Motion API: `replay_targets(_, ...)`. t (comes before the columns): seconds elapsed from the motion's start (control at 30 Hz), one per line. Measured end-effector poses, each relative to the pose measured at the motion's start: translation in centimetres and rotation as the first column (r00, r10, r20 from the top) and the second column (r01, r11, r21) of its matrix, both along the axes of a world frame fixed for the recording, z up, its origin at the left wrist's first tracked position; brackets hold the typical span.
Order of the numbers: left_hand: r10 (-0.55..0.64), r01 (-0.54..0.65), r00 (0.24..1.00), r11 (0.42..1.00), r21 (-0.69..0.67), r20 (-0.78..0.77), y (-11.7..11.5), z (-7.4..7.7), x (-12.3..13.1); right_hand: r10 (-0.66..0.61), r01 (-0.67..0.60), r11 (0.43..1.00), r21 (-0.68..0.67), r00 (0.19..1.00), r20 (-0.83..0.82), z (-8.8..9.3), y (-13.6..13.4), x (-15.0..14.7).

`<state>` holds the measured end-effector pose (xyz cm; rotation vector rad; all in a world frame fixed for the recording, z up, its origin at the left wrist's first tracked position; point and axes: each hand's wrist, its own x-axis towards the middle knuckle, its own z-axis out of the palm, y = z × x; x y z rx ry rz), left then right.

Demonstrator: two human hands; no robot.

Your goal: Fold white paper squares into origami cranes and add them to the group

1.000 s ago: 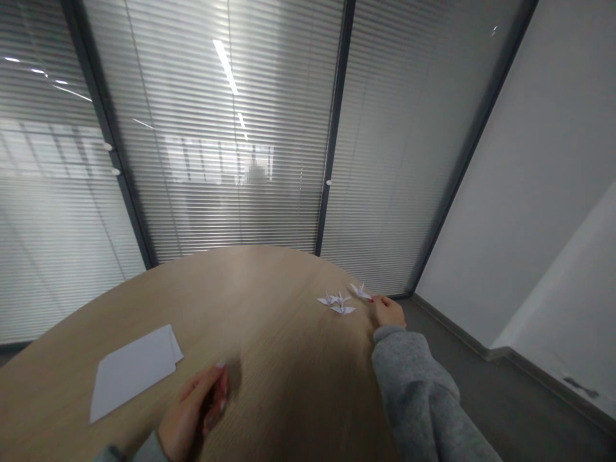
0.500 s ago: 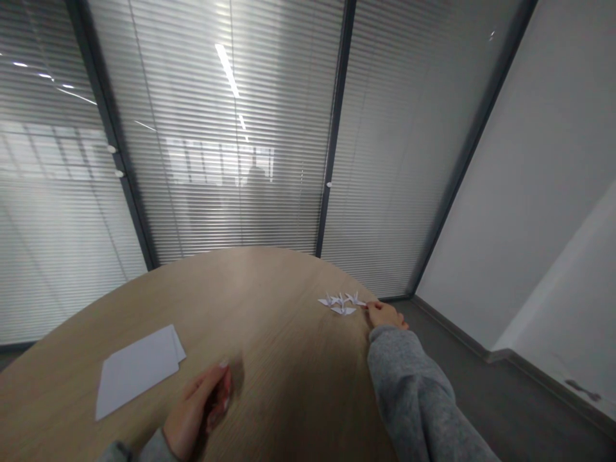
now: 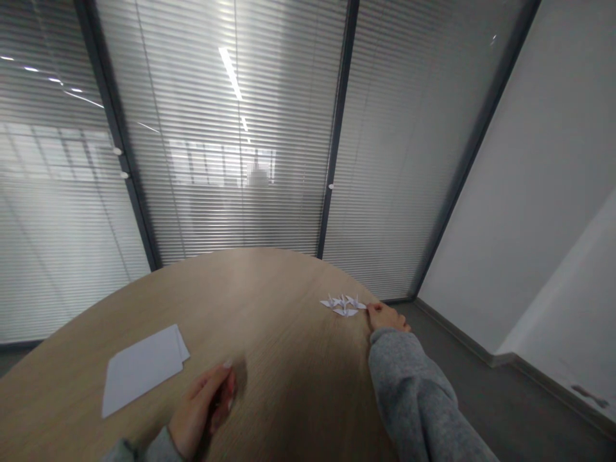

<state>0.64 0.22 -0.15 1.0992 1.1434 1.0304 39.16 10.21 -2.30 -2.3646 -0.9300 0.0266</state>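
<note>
My right hand (image 3: 387,317), in a grey sleeve, reaches to the far right of the round wooden table (image 3: 269,301). Its fingertips are pinched at the wing tip of a small white paper crane (image 3: 357,303). That crane stands against a tight cluster of other white paper cranes (image 3: 338,305). My left hand (image 3: 205,410) rests on its edge on the near part of the table, with the fingers loosely stretched and nothing in them. A stack of white paper sheets (image 3: 144,369) lies just left of it.
The table's curved far edge runs close to glass partitions with closed blinds (image 3: 231,141) and dark frames (image 3: 337,128). To the right of the table are grey floor (image 3: 505,391) and a white wall (image 3: 543,167).
My right hand carried the crane left and down, setting it against the cluster. The left hand stayed put; the view shifted slightly.
</note>
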Motion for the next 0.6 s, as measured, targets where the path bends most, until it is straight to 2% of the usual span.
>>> replay_targets(0.1, -0.012, 0.012, 1.000, 1.000, 0.011, -0.002, -0.02, -0.03, -0.04, -0.025, 0.024, 0.998, -0.056, 0.999, -0.029, 0.24, -0.04, -0.15)
replay_targets(0.27, -0.024, 0.024, 1.000, 1.000, 0.007, 0.014, -0.01, -0.16, -0.08, -0.038, 0.034, 0.997, -0.075, 0.998, -0.049, 0.52, -0.11, -0.27)
replay_targets(0.6, -0.013, 0.013, 1.000, 1.000, 0.016, 0.026, 0.27, -0.21, -0.10, -0.110, 0.112, 0.993, 0.048, 0.993, -0.038, 0.96, -0.59, -0.81)
